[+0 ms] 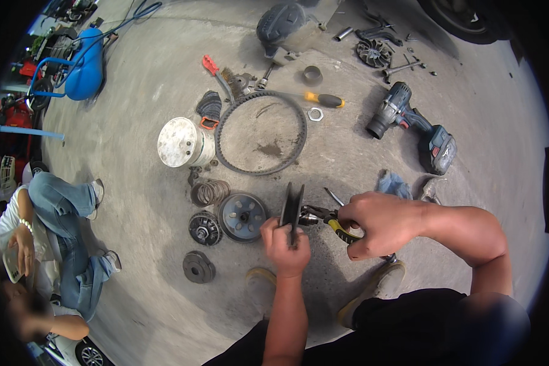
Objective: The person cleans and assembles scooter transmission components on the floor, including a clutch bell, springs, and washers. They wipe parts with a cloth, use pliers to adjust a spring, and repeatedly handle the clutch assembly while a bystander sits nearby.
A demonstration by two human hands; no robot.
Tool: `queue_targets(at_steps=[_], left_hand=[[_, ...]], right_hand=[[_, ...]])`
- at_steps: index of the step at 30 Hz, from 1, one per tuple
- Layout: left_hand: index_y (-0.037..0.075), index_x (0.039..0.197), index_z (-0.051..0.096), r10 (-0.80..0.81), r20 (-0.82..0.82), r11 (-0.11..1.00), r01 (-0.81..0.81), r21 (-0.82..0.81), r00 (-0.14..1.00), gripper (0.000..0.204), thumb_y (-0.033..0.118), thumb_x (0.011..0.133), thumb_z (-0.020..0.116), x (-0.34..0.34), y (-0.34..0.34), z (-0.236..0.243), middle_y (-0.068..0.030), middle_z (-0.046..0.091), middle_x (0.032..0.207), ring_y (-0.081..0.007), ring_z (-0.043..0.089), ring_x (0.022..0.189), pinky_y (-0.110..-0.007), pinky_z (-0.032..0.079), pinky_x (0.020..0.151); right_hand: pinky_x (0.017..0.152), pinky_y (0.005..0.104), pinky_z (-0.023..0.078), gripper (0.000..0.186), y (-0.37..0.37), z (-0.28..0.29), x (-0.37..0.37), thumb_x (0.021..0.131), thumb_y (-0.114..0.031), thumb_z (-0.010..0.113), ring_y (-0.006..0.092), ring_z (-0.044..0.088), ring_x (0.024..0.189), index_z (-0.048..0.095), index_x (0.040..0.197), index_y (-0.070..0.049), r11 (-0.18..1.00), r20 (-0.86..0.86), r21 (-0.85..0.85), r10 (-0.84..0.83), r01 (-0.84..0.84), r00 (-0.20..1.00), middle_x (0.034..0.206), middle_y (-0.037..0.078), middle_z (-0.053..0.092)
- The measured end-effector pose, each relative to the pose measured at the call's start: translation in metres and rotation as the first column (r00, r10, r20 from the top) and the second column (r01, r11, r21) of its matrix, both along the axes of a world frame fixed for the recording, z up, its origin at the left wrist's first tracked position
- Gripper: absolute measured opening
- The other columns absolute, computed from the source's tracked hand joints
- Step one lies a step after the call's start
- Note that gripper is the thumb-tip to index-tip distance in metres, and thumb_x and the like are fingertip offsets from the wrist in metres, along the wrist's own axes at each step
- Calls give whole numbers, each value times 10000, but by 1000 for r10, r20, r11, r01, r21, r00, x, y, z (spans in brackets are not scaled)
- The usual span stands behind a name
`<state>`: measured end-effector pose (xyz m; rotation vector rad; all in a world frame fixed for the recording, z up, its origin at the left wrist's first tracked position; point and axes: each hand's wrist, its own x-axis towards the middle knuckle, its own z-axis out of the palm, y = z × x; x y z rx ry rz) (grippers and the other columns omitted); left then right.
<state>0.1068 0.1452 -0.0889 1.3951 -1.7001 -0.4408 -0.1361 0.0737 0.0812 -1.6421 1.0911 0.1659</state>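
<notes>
My left hand [287, 251] grips a dark grooved pulley [291, 204] by its lower rim, turned edge-on. In my right hand [381, 222] are pliers with yellow and black handles [341, 230], their jaws at the metal shaft [310, 216] on the pulley's right side. Whether the jaws bite on it I cannot tell. Just left of the pulley lie a round metal clutch bell [243, 218], a coil spring [211, 193], a round clutch part [205, 229] and a dark lobed disc [198, 267]. A thin metal tool [333, 196] rests beyond the pliers.
Beyond the pulley lie a toothed drive belt [218, 141], a white bucket [178, 143], a glove [209, 108], a yellow-handled screwdriver [324, 99] and a ring nut [315, 114]. A cordless impact wrench [402, 113] and blue rag [394, 184] are right. A person [64, 226] sits left.
</notes>
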Motion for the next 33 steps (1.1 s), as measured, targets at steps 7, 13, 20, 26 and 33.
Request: queue_targets(at_steps=[7,13,20,26,33], left_hand=[[5,916,601,14,-42,1000,-14,2,999,193,39,806,756,4,-3,1,-214,652,1100,-420,637,1028,-501,548,877],[-18,925,620,300,-385,925,-167,342,873,165,29,876,771,-1,6,10,-155,652,1088,-240,643,950,-356,532,848],[-8,905,608,561,-623,764,-51,643,545,147,6,914,754,0,22,7,-55,593,1046,-117,540,947,-273,450,867],[9,885,602,581,-666,765,-35,643,467,150,9,912,750,1,26,6,-23,568,986,-105,520,899,-264,435,826],[54,877,610,681,-690,716,-30,697,246,138,-12,891,729,2,6,17,8,584,897,-97,545,856,-280,462,807]], right_hand=[[794,465,530,454,-51,16,-10,732,-261,763,407,657,869,670,1020,78,940,241,-235,-189,246,952,934,266,667],[892,525,542,536,-132,-14,83,732,-286,774,479,665,1000,680,1121,72,864,138,-503,70,9,988,1116,287,644],[1018,529,546,592,-171,-24,152,840,-415,765,462,666,1194,707,1203,49,847,-126,-512,91,-144,988,1291,323,639],[976,524,544,622,-175,-33,160,789,-421,775,462,671,1119,696,1245,-6,843,-112,-527,58,-109,992,1222,283,643],[998,530,535,641,-139,-48,85,780,-407,774,467,659,1125,654,1269,-8,812,-42,-580,-109,64,993,1219,269,610]])
